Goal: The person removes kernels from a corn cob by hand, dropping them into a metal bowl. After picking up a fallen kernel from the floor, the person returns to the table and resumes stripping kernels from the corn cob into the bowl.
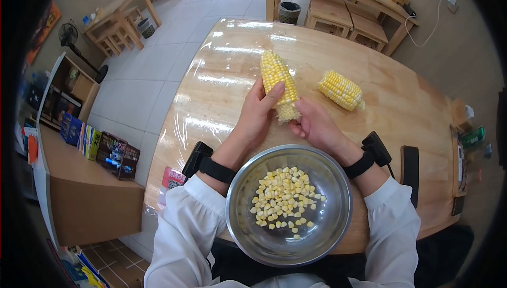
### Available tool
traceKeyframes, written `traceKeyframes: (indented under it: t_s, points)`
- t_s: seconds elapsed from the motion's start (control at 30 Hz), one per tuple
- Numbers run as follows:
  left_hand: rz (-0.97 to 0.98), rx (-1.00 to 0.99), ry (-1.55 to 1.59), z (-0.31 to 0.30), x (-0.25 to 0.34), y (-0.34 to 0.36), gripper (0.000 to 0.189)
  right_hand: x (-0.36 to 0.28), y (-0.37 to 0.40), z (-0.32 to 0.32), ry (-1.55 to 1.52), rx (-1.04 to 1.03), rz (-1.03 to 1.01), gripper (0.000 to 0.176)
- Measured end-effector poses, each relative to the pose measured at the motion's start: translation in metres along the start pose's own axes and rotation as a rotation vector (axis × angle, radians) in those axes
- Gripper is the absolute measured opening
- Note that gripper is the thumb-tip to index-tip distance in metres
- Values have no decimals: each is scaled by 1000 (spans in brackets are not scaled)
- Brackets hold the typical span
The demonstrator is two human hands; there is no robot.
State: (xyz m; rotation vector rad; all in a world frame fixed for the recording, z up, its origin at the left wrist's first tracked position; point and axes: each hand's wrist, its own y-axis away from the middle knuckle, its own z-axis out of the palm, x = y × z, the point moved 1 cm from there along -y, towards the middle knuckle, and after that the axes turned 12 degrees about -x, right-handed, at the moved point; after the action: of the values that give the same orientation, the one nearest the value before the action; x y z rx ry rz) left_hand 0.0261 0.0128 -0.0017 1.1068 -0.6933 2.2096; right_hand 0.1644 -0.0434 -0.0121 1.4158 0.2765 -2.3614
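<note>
My left hand (259, 109) is wrapped round an ear of corn (275, 74), its thumb lying across the kernels. The ear tilts with its narrow tip pointing away from me, and its lower end is stripped to bare cob. At that stripped end, my right hand (316, 123) has its fingers curled against the ear's right side; whether a loose kernel is between them is hidden. Nearer to me, a steel bowl (236, 219) holds a heap of loose yellow kernels (285, 193). A shorter piece of corn (340, 90) lies on the table to the right.
The wooden table (222, 50) has a clear plastic cover. A black flat object (409, 174) and a wooden tray (458, 166) with small items are at the right. A red card (173, 178) lies near the left edge. Books (87, 139) stand on a cabinet at the left.
</note>
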Motion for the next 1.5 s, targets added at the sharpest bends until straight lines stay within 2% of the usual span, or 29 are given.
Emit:
traceKeyframes:
  t_s: [0.03,0.17,0.27,0.43,0.53,0.63,0.87,0.93,1.03,1.17,1.23,1.5]
  points:
    - [20,19,-10,0,0,0,40,0,-1,-1,163,39,62,25]
    - [19,20,-36,2,1,1,40,-1,0,3,168,44,20,23]
    - [-4,-32,-110,1,0,2,41,2,0,-2,83,17,16,24]
    - [-2,8,62,2,3,2,41,-4,2,0,-95,-62,-10,26]
    - [18,-7,78,4,4,2,41,-4,3,0,-153,-23,-11,29]
    - [18,-53,76,3,2,1,42,-8,3,4,-122,-23,-24,30]
    - [20,-50,14,4,4,1,44,-2,1,-2,-88,-42,-60,27]
    - [21,-21,82,3,4,1,41,0,0,-3,-38,-47,-64,26]
    - [42,-47,41,5,5,1,41,-7,0,5,-138,-23,-53,25]
    - [25,-31,65,4,5,1,41,-3,0,3,-113,-44,-51,24]
    - [29,-23,2,5,4,1,40,1,-2,1,63,32,-9,23]
    - [7,-20,50,5,4,2,41,1,-1,-2,-80,-8,-54,26]
